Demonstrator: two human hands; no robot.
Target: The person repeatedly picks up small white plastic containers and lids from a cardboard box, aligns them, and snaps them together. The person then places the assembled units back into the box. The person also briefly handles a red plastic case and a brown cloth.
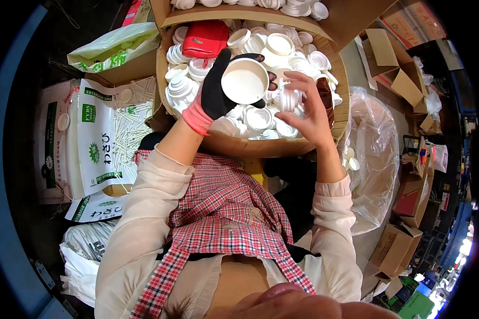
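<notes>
In my left hand (216,89), which wears a black glove with a pink cuff, lies a round white plastic lid (245,82). Its hollow inside faces up, and gloved fingers curl around its edge. My bare right hand (315,109) hangs just right of that lid, thumb and fingers spread. Several ribbed white lids (289,100) show behind the gap between those fingers; no grip on them is visible. Beneath both hands a cardboard box (261,148) is heaped with loose and stacked white lids (258,118).
A red pouch (206,38) rests on the lids at the box's far left. Left of the box, thin white sticks (130,130) lie beside printed plastic sheeting (96,138). On the right stand a clear plastic bag (375,159) and open cardboard cartons (404,85).
</notes>
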